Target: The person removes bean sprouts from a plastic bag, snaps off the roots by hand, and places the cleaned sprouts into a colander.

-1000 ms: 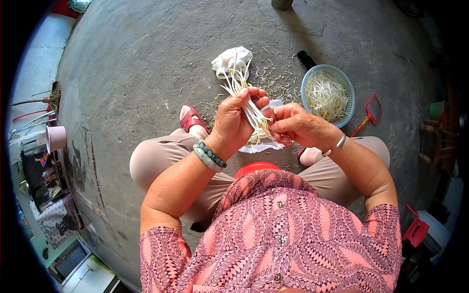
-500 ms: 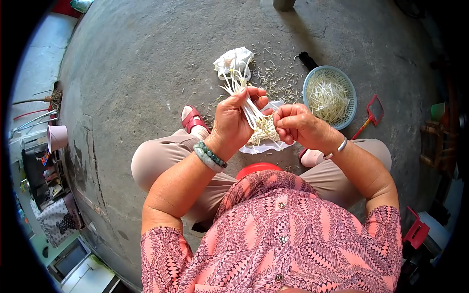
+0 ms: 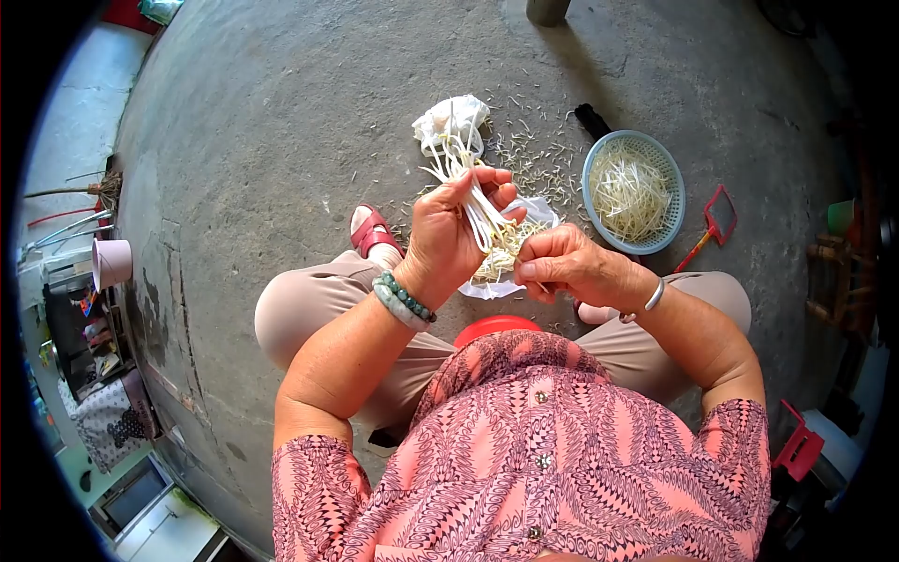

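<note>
My left hand is closed around a bunch of bean sprouts, their long white stems poking up past the thumb and their yellowish ends pointing down to the right. Beside those lower ends, my right hand is pinched, thumb against fingers; whatever lies between the fingertips is too small to make out. Under both hands a white plastic bag lies spread on the floor with more sprouts on it, partly hidden by the hands.
A light blue colander of sprouts stands at the right, near a red fly swatter. Beyond my hands sits a crumpled white bag. Scattered sprout bits litter the concrete floor. A red stool edge shows beneath me.
My right hand has moved slightly down and left, nearer the lower ends of the bunch, and its fingers have drawn into a tighter pinch. The left hand keeps its hold.
</note>
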